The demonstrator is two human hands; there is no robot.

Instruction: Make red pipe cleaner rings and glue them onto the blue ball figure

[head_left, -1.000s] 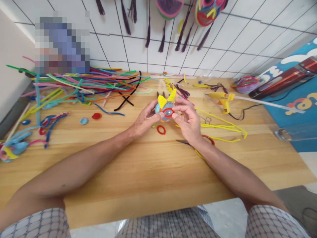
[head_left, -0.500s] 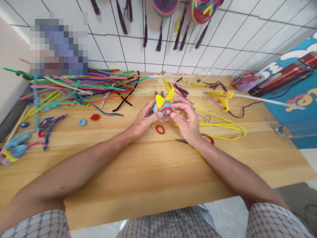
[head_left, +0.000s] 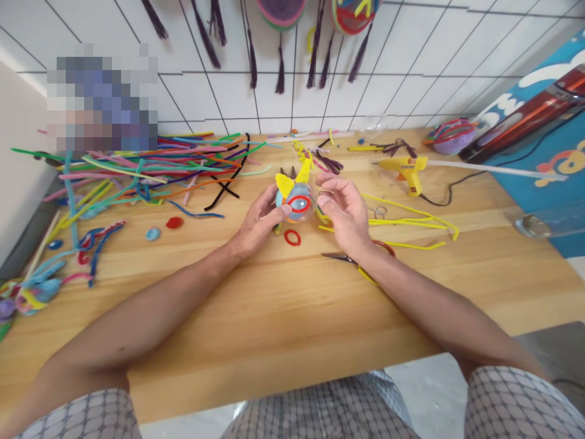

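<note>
Clamping its fingers on the ball (head_left: 307,213), the left hand (head_left: 256,227) grips one side; the right hand's (head_left: 350,216) fingers are parted. Probably light, slippery, best held by its sides.

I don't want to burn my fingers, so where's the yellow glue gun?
In the head view, the yellow glue gun lies on the table right of centre, past the right hand, with a dark tassel just behind it.
</note>
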